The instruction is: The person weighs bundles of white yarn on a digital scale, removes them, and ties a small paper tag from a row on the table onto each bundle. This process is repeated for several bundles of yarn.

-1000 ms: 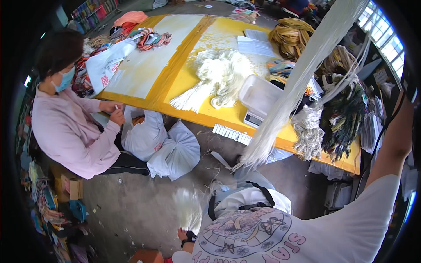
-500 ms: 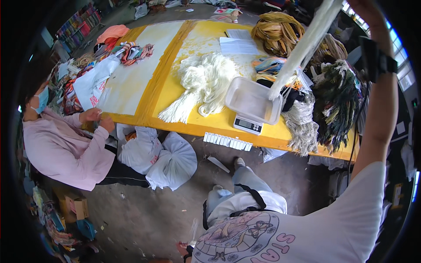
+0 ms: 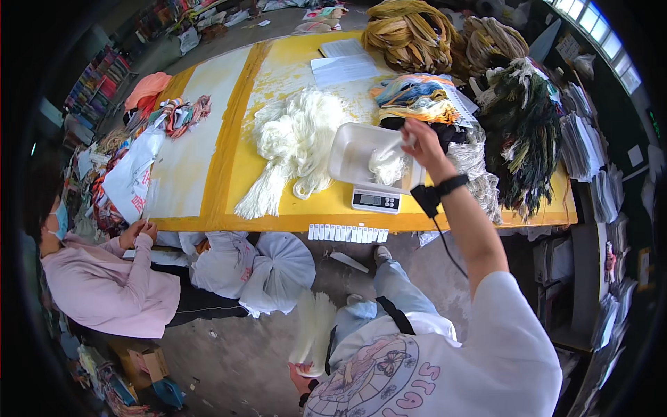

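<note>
My right hand (image 3: 424, 147) is over the tray (image 3: 345, 161) of a digital kitchen scale (image 3: 376, 200), its fingers closed on the upper end of a bundle of white yarn (image 3: 388, 167). The lower part of that bundle lies heaped in the tray. Down by my side, my left hand (image 3: 301, 377) grips a hank of pale white yarn (image 3: 314, 323), which stands up from the fist. Left of the scale, a large loose pile of white yarn (image 3: 299, 135) spreads across the yellow table (image 3: 229, 163).
Yarn bundles in ochre (image 3: 410, 38), dark green (image 3: 522, 142) and mixed colours (image 3: 417, 94) crowd the right side. White tags (image 3: 347, 233) line the front edge. A masked co-worker (image 3: 104, 278) sits at left, hands together. White sacks (image 3: 278, 264) stand below; papers (image 3: 340, 66) lie behind.
My right hand has come down from high up, and the long yarn bundle it held is now bunched in the tray. My left hand's hank has come into clearer view.
</note>
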The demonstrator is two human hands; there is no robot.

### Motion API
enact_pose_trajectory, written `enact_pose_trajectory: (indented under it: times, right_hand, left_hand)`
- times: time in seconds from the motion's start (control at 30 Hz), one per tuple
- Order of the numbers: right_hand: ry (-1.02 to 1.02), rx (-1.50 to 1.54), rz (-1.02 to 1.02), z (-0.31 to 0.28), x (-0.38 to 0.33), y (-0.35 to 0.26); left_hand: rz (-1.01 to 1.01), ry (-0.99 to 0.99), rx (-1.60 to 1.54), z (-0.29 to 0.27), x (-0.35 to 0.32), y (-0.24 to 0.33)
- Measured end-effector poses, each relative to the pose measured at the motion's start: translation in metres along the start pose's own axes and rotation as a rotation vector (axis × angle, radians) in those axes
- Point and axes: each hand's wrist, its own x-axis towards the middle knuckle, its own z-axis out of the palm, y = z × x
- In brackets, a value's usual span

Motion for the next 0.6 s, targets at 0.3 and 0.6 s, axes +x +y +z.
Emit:
enact_pose_trajectory:
  times: [0.3,0.6]
  right_hand:
    - [0.34,0.544,0.21,-0.149,-0.055,0.11]
    - [0.54,0.603,0.324,-0.148,-0.074,0.13]
  left_hand:
    - [0.158,-0.35,-0.03,0.159,-0.024,0.042]
    - [0.125,-0.777,-0.104,0.213,-0.041,0.069]
